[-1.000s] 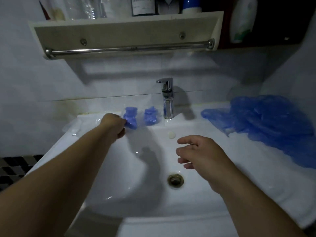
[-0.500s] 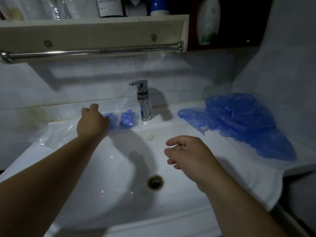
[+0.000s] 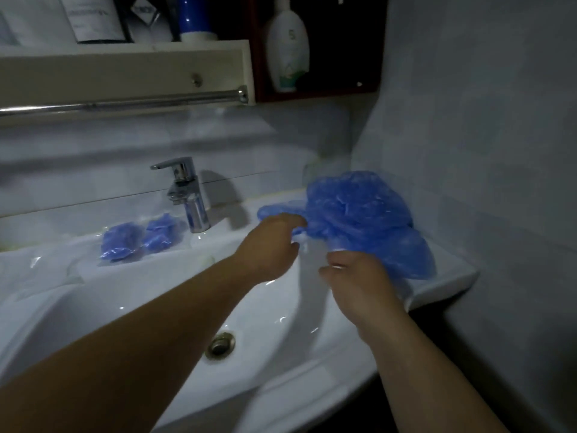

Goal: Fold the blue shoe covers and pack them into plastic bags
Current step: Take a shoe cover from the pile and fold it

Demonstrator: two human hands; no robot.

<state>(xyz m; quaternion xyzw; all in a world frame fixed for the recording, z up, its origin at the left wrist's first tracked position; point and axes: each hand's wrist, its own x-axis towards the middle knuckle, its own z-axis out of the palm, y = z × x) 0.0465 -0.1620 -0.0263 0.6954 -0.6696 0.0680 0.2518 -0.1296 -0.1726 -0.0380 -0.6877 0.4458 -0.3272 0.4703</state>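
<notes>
Both hands, left (image 3: 268, 245) and right (image 3: 359, 276), fingers curled, reach the crinkled blue plastic shoe-cover heap (image 3: 359, 220); whether either is gripping it, I cannot tell.

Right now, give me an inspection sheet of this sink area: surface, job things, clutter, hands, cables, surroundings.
Surface: white sink, wet-looking, drain open.
Job's things: loose pile of blue shoe covers on the right ledge; two bagged bundles left of the faucet.
Clutter: clear plastic bags on the left rim.
Hands: left hand and right hand both at the pile's near edge; grip blurred.
Cables: nothing seen.
Surroundings: tiled wall, towel bar, shelf with bottles, white pump bottle.
</notes>
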